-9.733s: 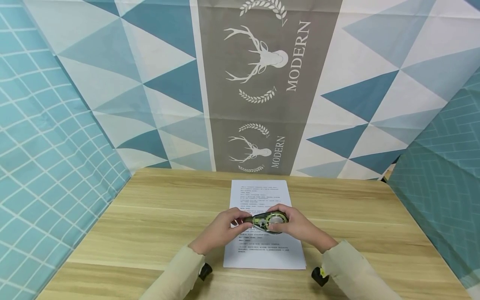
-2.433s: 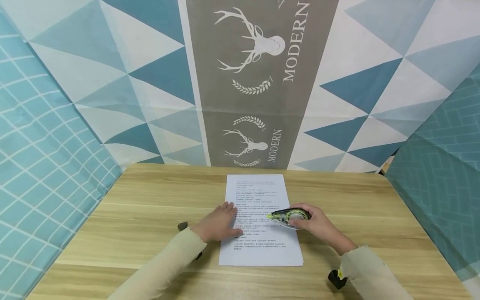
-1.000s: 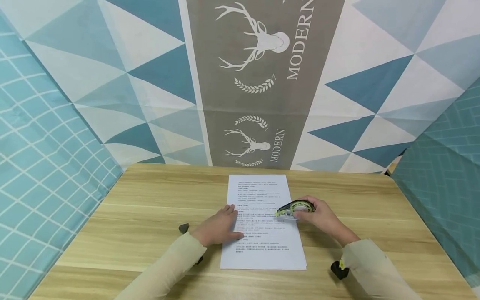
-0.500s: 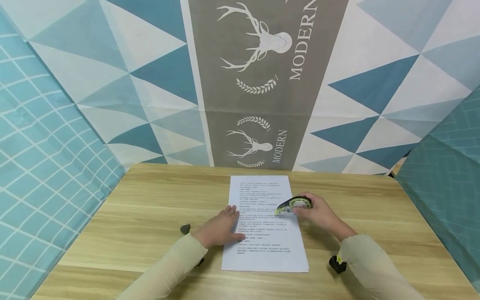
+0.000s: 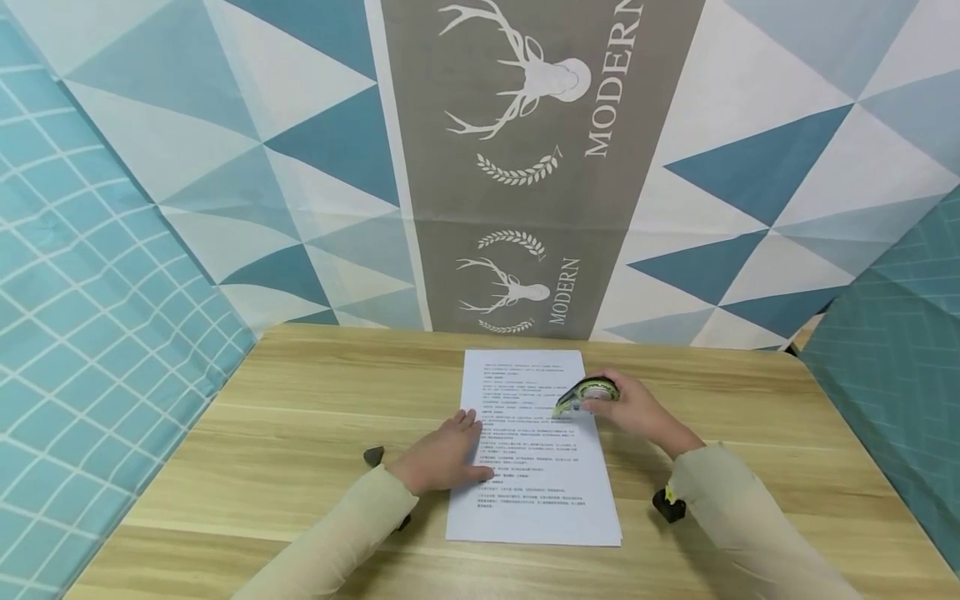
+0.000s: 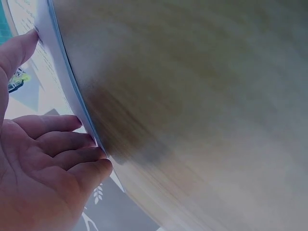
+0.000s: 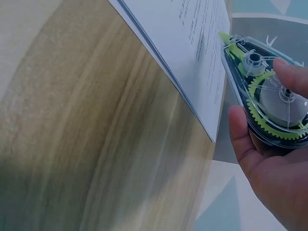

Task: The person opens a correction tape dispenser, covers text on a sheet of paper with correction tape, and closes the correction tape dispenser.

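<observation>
A stack of white printed paper [image 5: 534, 527] lies on the wooden table, its text in dark lines. My left hand [image 5: 441, 458] rests on the stack's left edge with the fingers extended. In the left wrist view that hand [image 6: 53, 159] shows its fingertips along the paper's edge. My right hand [image 5: 633, 408] grips a correction tape [image 5: 592, 390] with a clear case and green gears, over the right side of the page. The green tip points left and down at the text; whether it touches the paper I cannot tell. In the right wrist view the correction tape [image 7: 274, 96] sits between thumb and fingers.
The wooden table [image 5: 300, 417] runs out on both sides of the paper. Behind it hangs a patterned cloth [image 5: 517, 167] with deer heads, and a blue checked cloth [image 5: 90, 292] hangs at the left.
Earlier both hands held the correction tape; the left hand has since let go and come down on the paper. Over the last second the right hand and correction tape shift slightly up the page.
</observation>
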`<state>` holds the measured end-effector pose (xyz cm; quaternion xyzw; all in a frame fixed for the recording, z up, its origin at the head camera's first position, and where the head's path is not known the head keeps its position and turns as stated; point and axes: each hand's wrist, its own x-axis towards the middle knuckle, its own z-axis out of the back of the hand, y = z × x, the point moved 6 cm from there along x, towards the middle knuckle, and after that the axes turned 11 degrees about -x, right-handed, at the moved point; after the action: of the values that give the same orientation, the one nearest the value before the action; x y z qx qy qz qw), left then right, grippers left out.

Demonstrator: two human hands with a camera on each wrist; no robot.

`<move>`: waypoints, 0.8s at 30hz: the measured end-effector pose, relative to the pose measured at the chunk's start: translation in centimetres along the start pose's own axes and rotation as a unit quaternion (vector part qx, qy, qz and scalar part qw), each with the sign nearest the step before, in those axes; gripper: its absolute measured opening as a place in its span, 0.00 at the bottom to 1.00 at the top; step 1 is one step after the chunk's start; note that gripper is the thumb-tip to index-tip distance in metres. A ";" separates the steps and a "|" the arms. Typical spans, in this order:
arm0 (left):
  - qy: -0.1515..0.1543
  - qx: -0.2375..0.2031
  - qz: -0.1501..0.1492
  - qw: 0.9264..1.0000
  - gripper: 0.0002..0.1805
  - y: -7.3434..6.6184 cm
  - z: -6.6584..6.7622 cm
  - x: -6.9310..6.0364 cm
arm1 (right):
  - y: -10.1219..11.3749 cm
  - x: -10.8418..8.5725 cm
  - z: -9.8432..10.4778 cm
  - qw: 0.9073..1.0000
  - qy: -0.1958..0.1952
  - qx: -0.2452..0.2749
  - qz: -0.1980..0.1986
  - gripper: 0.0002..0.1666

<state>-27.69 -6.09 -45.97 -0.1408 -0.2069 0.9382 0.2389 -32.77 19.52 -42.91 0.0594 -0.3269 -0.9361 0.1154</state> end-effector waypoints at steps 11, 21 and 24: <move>-0.004 -0.003 0.001 1.000 0.43 0.1 0.2 -0.1 | 0.4 0.7 -0.4 1.000 0.007 -0.006 0.014 0.21; -0.002 -0.005 0.009 1.000 0.43 0.2 0.0 0.0 | 0.4 0.8 -1.0 1.000 0.019 0.013 0.017 0.20; -0.005 -0.006 0.003 1.000 0.43 0.1 0.0 -0.1 | 0.4 0.8 -1.0 0.999 0.022 0.018 0.015 0.19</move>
<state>-27.70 -6.22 -45.97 -0.1384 -0.2132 0.9383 0.2345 -33.33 18.39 -43.52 0.0767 -0.3419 -0.9267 0.1356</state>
